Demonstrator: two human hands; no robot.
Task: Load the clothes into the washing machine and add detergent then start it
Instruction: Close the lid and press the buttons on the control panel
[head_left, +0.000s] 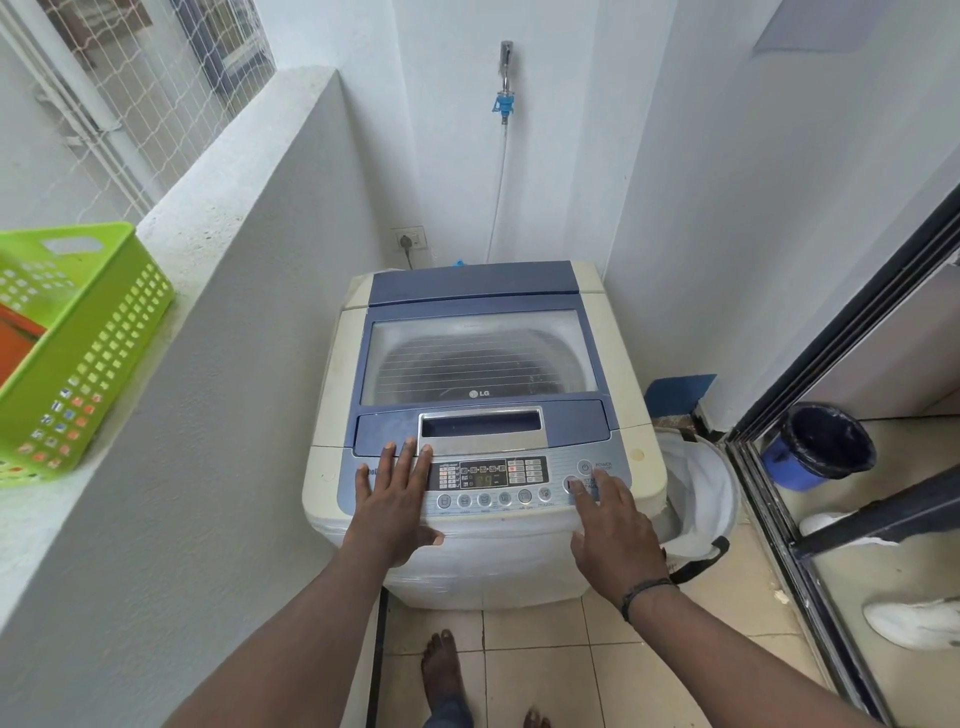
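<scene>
A white top-loading washing machine (363, 374) with a blue lid (475, 358) stands in the corner, its lid down. The control panel (488, 480) at the front shows lit digits. My left hand (397, 501) lies flat on the panel's left end, fingers spread and holding nothing. My right hand (613, 525) is at the panel's right end, its forefinger on the start/pause button (571, 484). Through the lid window the drum looks dark; clothes cannot be made out.
A green plastic basket (88, 332) sits on the ledge at left. A white laundry bag (698, 493) stands on the floor right of the machine. A blue bucket (818, 449) is behind the sliding glass door (831, 364). Wall tap (505, 78) with hose above.
</scene>
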